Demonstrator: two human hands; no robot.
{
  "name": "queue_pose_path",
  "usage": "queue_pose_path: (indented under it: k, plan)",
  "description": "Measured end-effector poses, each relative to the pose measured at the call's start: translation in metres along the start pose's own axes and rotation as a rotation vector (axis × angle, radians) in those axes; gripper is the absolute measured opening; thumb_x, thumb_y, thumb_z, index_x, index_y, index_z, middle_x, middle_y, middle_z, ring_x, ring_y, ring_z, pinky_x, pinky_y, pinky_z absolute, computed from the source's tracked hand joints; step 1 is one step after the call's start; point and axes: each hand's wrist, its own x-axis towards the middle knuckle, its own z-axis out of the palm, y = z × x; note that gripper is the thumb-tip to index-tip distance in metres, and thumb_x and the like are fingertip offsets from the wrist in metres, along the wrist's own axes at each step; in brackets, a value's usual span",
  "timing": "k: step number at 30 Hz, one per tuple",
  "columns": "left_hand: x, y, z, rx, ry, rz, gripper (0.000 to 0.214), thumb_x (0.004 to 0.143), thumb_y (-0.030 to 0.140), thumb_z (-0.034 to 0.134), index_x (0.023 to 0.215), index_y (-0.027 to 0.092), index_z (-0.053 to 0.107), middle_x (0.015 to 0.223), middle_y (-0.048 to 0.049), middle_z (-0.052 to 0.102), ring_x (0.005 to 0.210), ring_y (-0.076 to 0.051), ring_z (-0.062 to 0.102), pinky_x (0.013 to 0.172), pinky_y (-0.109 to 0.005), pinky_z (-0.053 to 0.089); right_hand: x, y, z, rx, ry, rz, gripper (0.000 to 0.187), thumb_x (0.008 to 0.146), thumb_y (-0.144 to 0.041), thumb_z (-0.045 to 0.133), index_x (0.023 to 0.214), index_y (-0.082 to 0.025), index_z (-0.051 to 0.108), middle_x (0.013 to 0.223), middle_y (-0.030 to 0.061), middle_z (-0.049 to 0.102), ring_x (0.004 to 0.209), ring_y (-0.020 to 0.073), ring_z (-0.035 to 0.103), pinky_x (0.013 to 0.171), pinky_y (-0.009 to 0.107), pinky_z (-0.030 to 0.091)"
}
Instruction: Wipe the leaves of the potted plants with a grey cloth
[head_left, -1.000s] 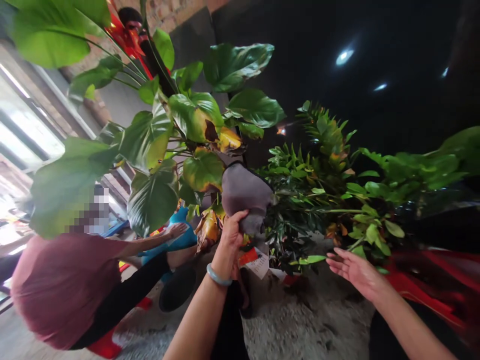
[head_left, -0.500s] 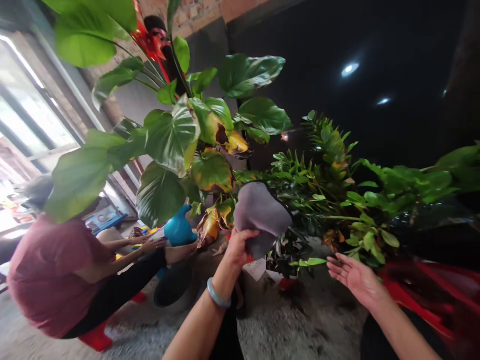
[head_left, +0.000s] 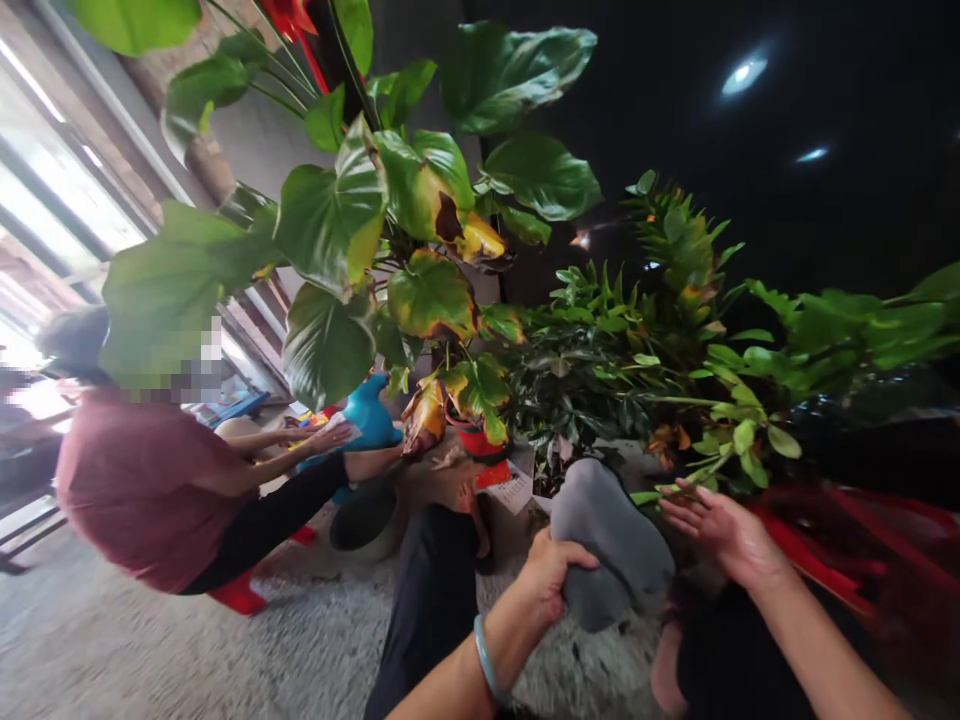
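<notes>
My left hand (head_left: 551, 580) is closed around a bunched grey cloth (head_left: 611, 540), held low over my lap in the lower middle. My right hand (head_left: 716, 528) is open, palm up, fingers spread, just right of the cloth and touching the tips of small green leaves (head_left: 739, 440). A large-leaved potted plant (head_left: 420, 220) with yellowing, brown-edged leaves rises ahead, its red pot (head_left: 476, 443) on the floor. A bangle (head_left: 486, 665) is on my left wrist.
A person in a maroon top (head_left: 142, 490) crouches at the left, hand on a blue watering can (head_left: 367, 415). Bushy green plants (head_left: 622, 340) fill the middle and right. A red object (head_left: 840, 560) lies at the right. The floor is pale gravel (head_left: 187, 650).
My left hand brought the grey cloth down from the big plant's leaves to my lap, towards the right hand. The view tilted down and my right hand stayed open near the small leaves.
</notes>
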Motion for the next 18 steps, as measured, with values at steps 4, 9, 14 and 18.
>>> queue_pose_path:
  k: [4, 9, 14, 18]
  plan:
    - [-0.010, -0.006, 0.003, 0.015, 0.054, -0.008, 0.029, 0.038, 0.001, 0.056, 0.059, 0.021, 0.054, 0.054, 0.0031, 0.055, 0.063, -0.019, 0.054, 0.058, -0.030, 0.042, 0.003, -0.002, 0.007, -0.020, 0.001, 0.018, 0.016, 0.070, -0.027, 0.062, 0.084, -0.026, 0.069, 0.084, 0.0078, 0.077, 0.084, 0.0295, 0.072, 0.092, 0.050, 0.051]
    - [-0.011, 0.002, -0.002, 0.025, 0.053, 0.019, 0.033, 0.038, 0.002, 0.058, 0.066, 0.020, 0.056, 0.058, 0.0030, 0.056, 0.065, -0.019, 0.054, 0.059, -0.030, 0.041, 0.005, -0.002, 0.009, 0.007, 0.011, 0.003, 0.016, 0.069, -0.028, 0.061, 0.082, -0.026, 0.069, 0.083, 0.0087, 0.077, 0.083, 0.0298, 0.072, 0.094, 0.052, 0.049]
    - [-0.014, 0.011, -0.001, 0.000, 0.003, 0.063, 0.032, 0.037, 0.005, 0.060, 0.064, 0.021, 0.056, 0.056, 0.0036, 0.058, 0.060, -0.017, 0.054, 0.055, -0.028, 0.041, 0.009, 0.004, 0.012, 0.040, -0.050, -0.053, 0.022, 0.067, -0.034, 0.066, 0.087, -0.026, 0.070, 0.089, 0.0101, 0.076, 0.092, 0.0325, 0.070, 0.099, 0.055, 0.044]
    - [-0.019, 0.046, 0.003, -0.056, -0.104, 0.210, 0.036, 0.036, 0.011, 0.068, 0.071, 0.017, 0.062, 0.059, 0.0008, 0.064, 0.057, -0.017, 0.056, 0.055, -0.029, 0.044, 0.008, 0.008, 0.027, 0.090, -0.065, -0.127, 0.021, 0.064, -0.038, 0.070, 0.083, -0.027, 0.070, 0.091, 0.0083, 0.075, 0.101, 0.0316, 0.067, 0.106, 0.056, 0.037]
